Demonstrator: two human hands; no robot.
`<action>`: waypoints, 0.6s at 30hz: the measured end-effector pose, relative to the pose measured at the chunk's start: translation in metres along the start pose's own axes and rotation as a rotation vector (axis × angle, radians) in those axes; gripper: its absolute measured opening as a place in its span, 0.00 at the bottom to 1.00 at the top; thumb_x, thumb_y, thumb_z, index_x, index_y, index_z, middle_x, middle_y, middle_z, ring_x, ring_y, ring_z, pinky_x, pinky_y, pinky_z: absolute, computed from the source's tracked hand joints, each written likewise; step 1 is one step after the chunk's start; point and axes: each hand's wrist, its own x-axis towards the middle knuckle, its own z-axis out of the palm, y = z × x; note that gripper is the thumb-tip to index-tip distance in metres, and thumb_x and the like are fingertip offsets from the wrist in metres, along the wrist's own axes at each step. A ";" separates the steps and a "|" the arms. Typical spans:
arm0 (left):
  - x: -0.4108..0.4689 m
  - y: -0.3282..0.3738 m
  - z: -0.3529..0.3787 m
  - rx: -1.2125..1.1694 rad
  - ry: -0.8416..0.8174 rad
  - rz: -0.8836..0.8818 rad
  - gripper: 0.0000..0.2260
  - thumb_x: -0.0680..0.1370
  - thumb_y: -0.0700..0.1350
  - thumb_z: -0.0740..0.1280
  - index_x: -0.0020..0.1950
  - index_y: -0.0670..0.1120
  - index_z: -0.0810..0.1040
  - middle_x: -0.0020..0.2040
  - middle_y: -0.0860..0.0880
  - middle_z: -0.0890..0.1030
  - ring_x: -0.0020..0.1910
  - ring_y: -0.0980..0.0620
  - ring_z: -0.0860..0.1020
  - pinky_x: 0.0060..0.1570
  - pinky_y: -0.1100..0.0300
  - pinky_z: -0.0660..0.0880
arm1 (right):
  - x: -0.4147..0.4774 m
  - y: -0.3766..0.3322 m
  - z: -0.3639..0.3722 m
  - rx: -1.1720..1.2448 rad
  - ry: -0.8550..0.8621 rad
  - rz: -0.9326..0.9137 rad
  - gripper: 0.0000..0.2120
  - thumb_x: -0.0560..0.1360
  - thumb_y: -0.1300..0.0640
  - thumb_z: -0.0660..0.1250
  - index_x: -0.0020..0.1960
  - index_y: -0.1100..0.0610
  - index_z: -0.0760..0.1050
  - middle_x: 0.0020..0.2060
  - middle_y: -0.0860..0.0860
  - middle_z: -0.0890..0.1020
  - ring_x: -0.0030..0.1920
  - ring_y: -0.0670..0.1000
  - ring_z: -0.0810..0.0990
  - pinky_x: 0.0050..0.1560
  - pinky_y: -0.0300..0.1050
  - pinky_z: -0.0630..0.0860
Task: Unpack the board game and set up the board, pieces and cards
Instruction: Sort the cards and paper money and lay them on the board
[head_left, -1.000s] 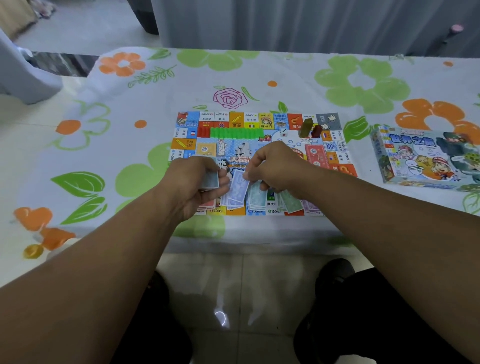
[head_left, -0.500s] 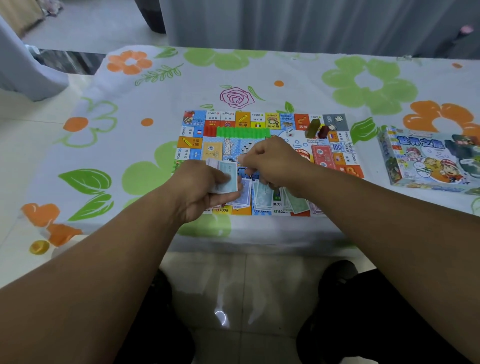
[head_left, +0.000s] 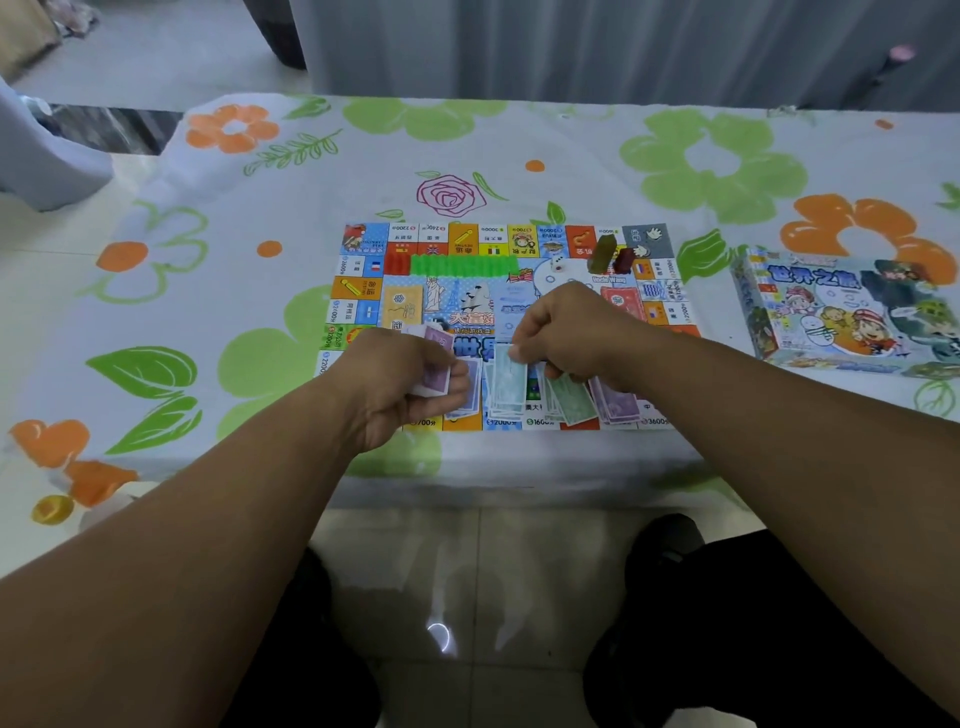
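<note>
Our left hand (head_left: 410, 384) curls around a thin stack of paper banknotes (head_left: 435, 375), with a purple note on top, held just above the near left part of the game board (head_left: 405, 306). Our right hand (head_left: 566, 338) pinches the top edge of a pale teal note (head_left: 508, 376) that lies on a loose pile of the same colour. Just beside the pile, a green note (head_left: 571, 404) and a fanned purple pile (head_left: 618, 404) lie along the board's near edge.

The board is a flat rectangle ringed with printed squares, spread on a floral tablecloth (head_left: 260, 208). Near its far edge, a tight row of bright green plastic houses (head_left: 464, 266) touches a short red row (head_left: 397, 262). To their right are a small white die (head_left: 558, 264) and two upright blocky tokens, one olive (head_left: 602, 254) and one dark red (head_left: 623, 260). The glossy cardboard game box (head_left: 852, 312) lies well to the right.
</note>
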 end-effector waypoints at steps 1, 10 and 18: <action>0.000 0.000 0.000 -0.008 0.001 -0.001 0.11 0.80 0.34 0.63 0.61 0.34 0.76 0.47 0.39 0.84 0.40 0.48 0.84 0.32 0.57 0.82 | 0.000 0.001 0.001 -0.018 -0.008 0.002 0.03 0.76 0.62 0.73 0.46 0.63 0.82 0.31 0.56 0.80 0.25 0.47 0.76 0.24 0.37 0.68; -0.003 0.002 0.003 -0.043 -0.040 -0.005 0.12 0.80 0.31 0.58 0.62 0.34 0.74 0.48 0.37 0.84 0.43 0.43 0.85 0.43 0.49 0.84 | 0.006 0.001 0.002 -0.030 0.092 -0.062 0.04 0.72 0.64 0.76 0.45 0.64 0.82 0.40 0.55 0.83 0.42 0.52 0.82 0.44 0.48 0.79; 0.000 0.000 0.019 -0.011 -0.092 0.038 0.13 0.76 0.29 0.68 0.60 0.35 0.77 0.55 0.37 0.83 0.44 0.44 0.86 0.38 0.54 0.83 | -0.013 -0.004 0.002 0.113 -0.010 -0.092 0.09 0.77 0.56 0.72 0.50 0.63 0.80 0.35 0.53 0.82 0.27 0.47 0.76 0.25 0.39 0.69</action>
